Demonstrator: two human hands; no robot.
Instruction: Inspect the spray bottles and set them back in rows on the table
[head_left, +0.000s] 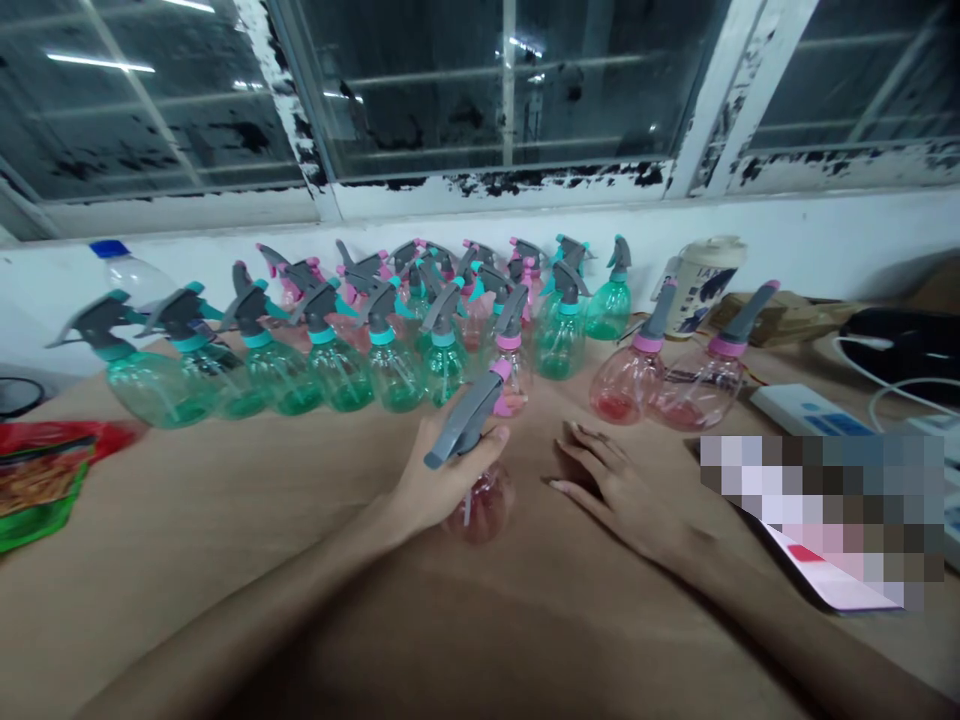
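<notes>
Pink spray bottle (486,510) | gripped by left hand (439,487) | right hand (619,485) spread, apart, beside it

The left hand (442,475) is hiding the neck of a pink spray bottle (484,515), while the grey spray head (465,415) is concealing some of its fingers. The green spray bottles (341,370) in front are blocking much of the far spray bottles (364,272) and the lower part of a blue-capped bottle (133,277) at far left. Blocky pixelation is covering most of a flat pink-edged object (847,585) at right. The left border is cutting off a snack packet (45,480); the near border is cropping the left forearm (247,600).
</notes>
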